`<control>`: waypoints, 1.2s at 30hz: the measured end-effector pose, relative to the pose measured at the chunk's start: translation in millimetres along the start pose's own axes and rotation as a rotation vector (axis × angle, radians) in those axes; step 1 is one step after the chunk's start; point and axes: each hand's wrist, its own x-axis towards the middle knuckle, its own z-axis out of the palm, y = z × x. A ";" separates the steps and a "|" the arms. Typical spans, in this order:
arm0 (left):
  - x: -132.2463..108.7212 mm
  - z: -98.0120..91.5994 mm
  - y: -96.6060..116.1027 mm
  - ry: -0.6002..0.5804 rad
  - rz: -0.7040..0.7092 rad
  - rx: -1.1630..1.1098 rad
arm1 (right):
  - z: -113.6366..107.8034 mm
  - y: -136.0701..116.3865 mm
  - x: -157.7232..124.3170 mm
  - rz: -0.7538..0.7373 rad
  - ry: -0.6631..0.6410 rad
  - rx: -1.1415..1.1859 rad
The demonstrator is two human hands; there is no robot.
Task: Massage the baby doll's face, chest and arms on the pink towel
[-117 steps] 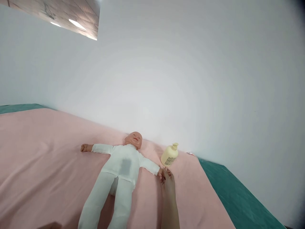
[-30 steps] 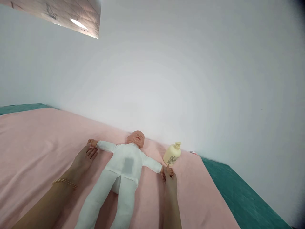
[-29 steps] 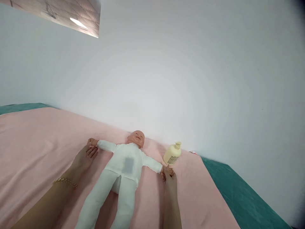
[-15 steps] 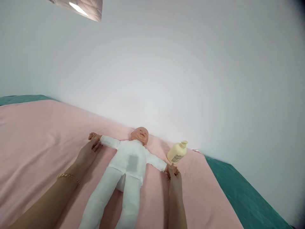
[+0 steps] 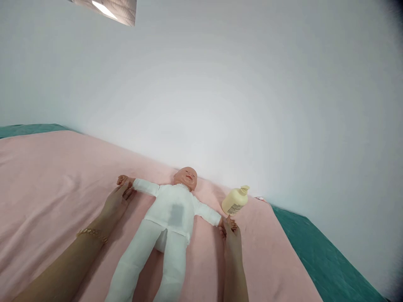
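A baby doll [image 5: 165, 207] in a white cloth body lies face up on a pink blanket [image 5: 63, 180], both arms spread wide. A grey square patch shows on its belly. At the left, my left hand [image 5: 116, 204], a beaded bracelet on its wrist, is closed around the doll's hand near the cuff. On the other side my right hand [image 5: 232, 237] grips the doll's other hand between thumb and fingers. A pale yellow pump bottle [image 5: 234, 202] stands just beyond my right hand, its label partly facing me.
Behind the blanket rises a plain pale wall [image 5: 201, 92]. Green padded surface [image 5: 327, 247] shows past the blanket's right edge, and more at the far left. A quilted, shiny object [image 5: 122, 10] hangs at the top left.
Both hands keep their hold on the doll's hands. Everything in view sits very slightly further right; otherwise no movement shows.
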 end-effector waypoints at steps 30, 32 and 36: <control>4.1 -6.5 -3.5 -0.051 0.020 0.017 | 42.5 1.1 15.7 -0.016 0.000 0.032; 4.5 -6.6 -3.6 -0.055 0.018 0.018 | 44.9 4.4 20.3 -0.013 -0.016 0.038; 5.7 -6.0 -3.6 -0.053 0.012 0.011 | 48.1 6.1 27.1 -0.001 -0.047 0.051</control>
